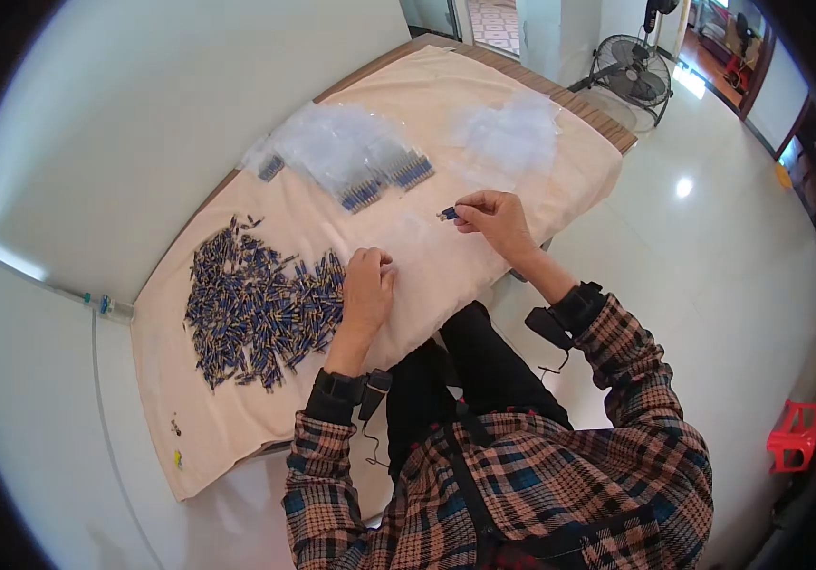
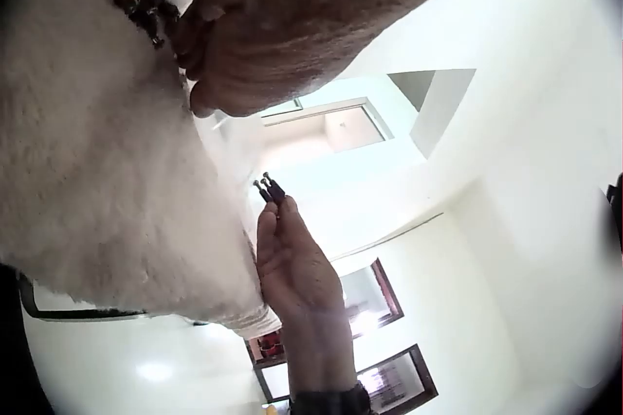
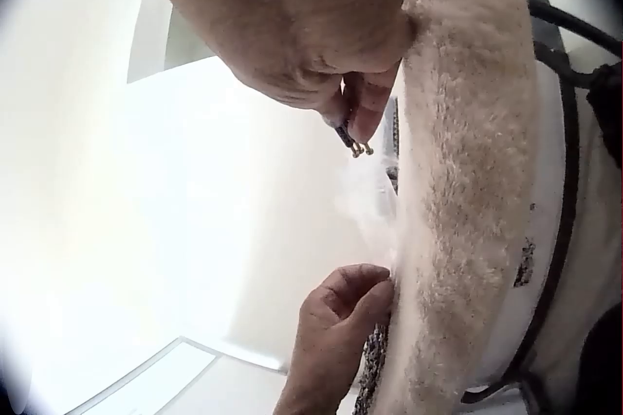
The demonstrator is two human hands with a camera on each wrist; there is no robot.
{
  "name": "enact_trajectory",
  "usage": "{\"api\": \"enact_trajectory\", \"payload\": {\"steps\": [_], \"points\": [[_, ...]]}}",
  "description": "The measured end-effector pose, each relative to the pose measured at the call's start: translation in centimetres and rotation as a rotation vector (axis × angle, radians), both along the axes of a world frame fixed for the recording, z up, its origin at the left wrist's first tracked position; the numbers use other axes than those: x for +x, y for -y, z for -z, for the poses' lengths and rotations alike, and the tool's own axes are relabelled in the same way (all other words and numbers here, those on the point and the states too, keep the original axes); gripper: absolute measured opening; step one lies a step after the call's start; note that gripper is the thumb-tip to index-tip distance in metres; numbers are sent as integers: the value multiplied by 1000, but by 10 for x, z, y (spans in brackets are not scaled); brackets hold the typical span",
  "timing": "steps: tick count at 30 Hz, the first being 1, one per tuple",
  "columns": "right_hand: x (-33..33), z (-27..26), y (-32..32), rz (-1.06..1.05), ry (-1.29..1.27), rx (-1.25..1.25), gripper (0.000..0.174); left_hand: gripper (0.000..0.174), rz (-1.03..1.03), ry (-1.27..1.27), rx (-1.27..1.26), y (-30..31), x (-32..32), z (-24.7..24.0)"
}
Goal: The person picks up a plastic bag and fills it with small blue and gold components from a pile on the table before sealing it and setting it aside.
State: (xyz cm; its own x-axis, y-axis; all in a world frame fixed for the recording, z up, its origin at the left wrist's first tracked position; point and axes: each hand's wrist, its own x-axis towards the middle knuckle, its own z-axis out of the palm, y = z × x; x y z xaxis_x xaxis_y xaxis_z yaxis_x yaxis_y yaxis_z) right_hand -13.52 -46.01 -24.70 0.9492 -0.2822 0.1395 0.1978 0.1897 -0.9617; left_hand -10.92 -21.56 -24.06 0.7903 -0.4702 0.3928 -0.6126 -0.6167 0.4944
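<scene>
Pinch of right hand (image 1: pixel 493 220) on blue gold-pinned connectors (image 1: pixel 448 214) ought to keep them level and aligned; left hand (image 1: pixel 367 285), well apart, curls beside connector pile (image 1: pixel 256 309), hold indeterminable.

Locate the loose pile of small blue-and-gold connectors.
Head view: the connector pile lies at the left of the cream cloth, right beside the left hand.

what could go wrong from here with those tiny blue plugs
1. The right hand pinches a few blue plugs at the fingertips only, over the cloth. One may slip and roll off the near edge.
2. The left hand sits right beside the loose pile, so a nudge could scatter plugs.
3. The clear bags lie flimsy and overlapping, so filled and unfilled ones might get mixed up.
</scene>
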Motion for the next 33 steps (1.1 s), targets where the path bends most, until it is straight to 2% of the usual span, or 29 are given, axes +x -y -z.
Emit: {"api": "enact_trajectory", "payload": {"steps": [5,9,12,16,19,24,27,33], "points": [[3,-1,2,-62,-65,47,16,11,88,110,63,3,11,4],[7,1,-4,-104,-102,101,16,10,103,49,27,2,10,3],[13,1,-8,-128,-147,120,16,10,109,-120,-92,1,8,0],[20,-2,-13,-197,-152,-19,17,10,107,-203,-88,-3,11,-3],[19,-8,-13,-245,-72,-245,15,10,112,-206,-95,-5,12,-4],[29,3,-8,-341,11,-354,15,11,105,-275,-130,-4,10,-7],[30,3,-7,-355,97,-556,17,11,100,-261,-118,-4,9,-8],[30,-4,-8,-391,98,-662,21,12,114,-251,-126,-7,11,-4]]}}
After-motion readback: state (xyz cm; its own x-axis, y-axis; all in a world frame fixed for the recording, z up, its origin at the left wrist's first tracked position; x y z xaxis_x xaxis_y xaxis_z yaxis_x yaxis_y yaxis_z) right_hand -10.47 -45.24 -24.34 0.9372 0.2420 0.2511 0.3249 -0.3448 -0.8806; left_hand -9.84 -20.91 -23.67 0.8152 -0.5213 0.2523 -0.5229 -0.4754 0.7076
